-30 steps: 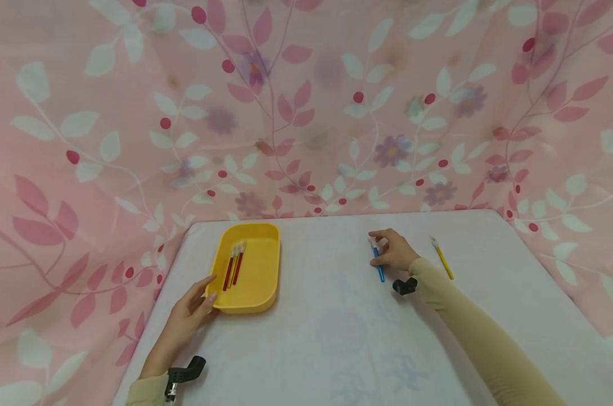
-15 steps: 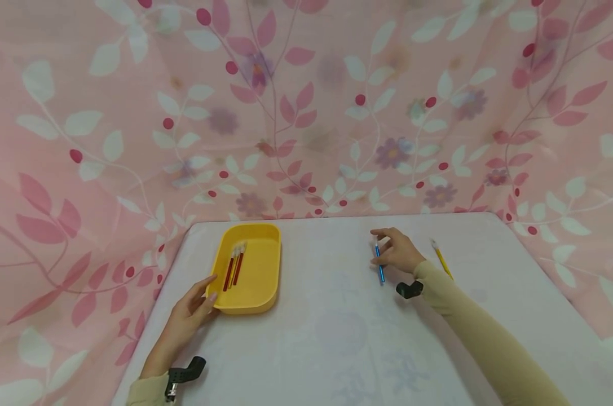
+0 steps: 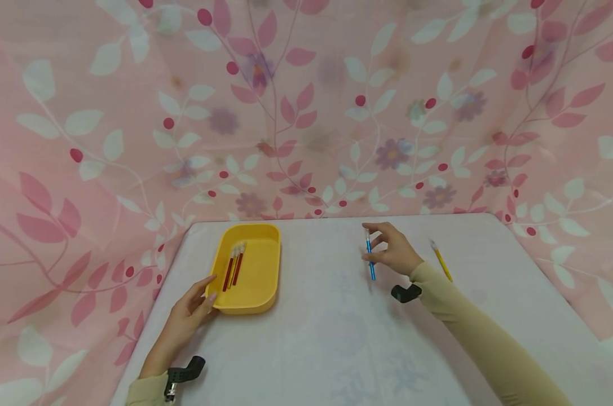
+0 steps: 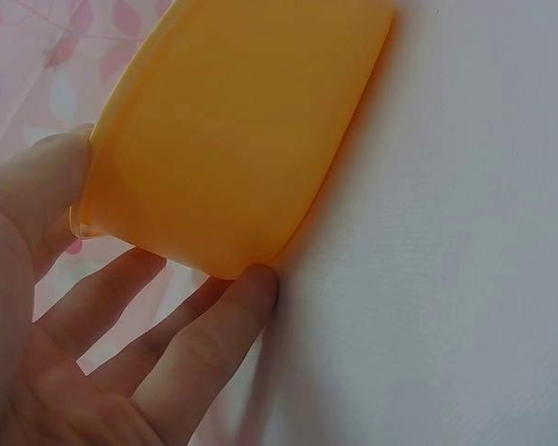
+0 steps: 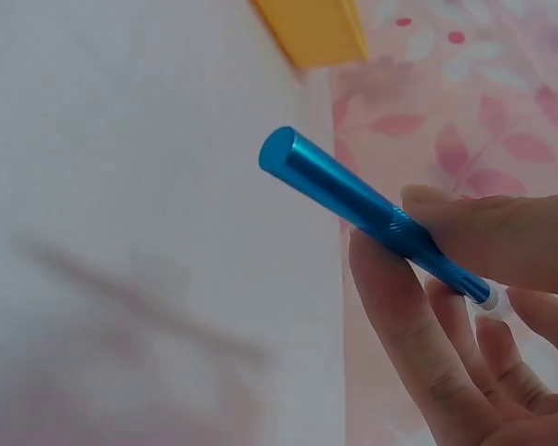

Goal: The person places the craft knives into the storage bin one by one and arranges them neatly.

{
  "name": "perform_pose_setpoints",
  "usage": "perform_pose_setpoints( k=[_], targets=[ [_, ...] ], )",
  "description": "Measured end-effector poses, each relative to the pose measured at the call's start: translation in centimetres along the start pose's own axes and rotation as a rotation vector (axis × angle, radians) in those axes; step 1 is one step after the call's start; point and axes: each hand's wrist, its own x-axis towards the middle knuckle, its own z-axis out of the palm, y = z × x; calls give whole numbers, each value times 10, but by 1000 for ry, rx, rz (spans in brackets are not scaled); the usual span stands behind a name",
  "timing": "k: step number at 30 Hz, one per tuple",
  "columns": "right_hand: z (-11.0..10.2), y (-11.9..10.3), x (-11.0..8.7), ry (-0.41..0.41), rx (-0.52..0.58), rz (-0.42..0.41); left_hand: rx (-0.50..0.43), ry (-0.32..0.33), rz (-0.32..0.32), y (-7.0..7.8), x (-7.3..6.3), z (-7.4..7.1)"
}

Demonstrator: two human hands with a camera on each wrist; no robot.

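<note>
My right hand [image 3: 393, 248] pinches a blue craft knife [image 5: 339, 190] between thumb and fingers, held above the white table. Its metallic handle has a knurled grip, and a clear cap covers the far end. In the head view the knife stands steeply, cap end up. At the left, my left hand [image 3: 189, 310] holds the near left corner of a yellow tray [image 3: 260, 270], thumb and fingers on its rim and side wall [image 4: 232, 130]. Inside the tray lie two red-handled craft knives [image 3: 238, 268] and a yellow one [image 3: 233, 270], side by side.
Right of my right hand, a yellow craft knife [image 3: 442, 262] with a clear cap lies on the white-covered table [image 3: 306, 338]. Pink floral cloth [image 3: 306, 113] hangs behind and beside the table. A black camera mount sits on each wrist.
The blue craft knife has come up off the table in my right hand and moved slightly left. The left hand and tray have stayed put.
</note>
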Motion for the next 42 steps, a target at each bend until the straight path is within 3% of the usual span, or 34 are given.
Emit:
perform_pose_setpoints(
  k=[12, 20, 42],
  targets=[
    [15, -29, 3, -11, 121, -19, -10, 6, 8, -1, 0, 1],
    [24, -45, 6, -8, 101, -68, -4, 3, 8, -1, 1, 1],
    [44, -65, 5, -40, 196, -146, 16, 8, 18, -1, 1, -1]
  ],
)
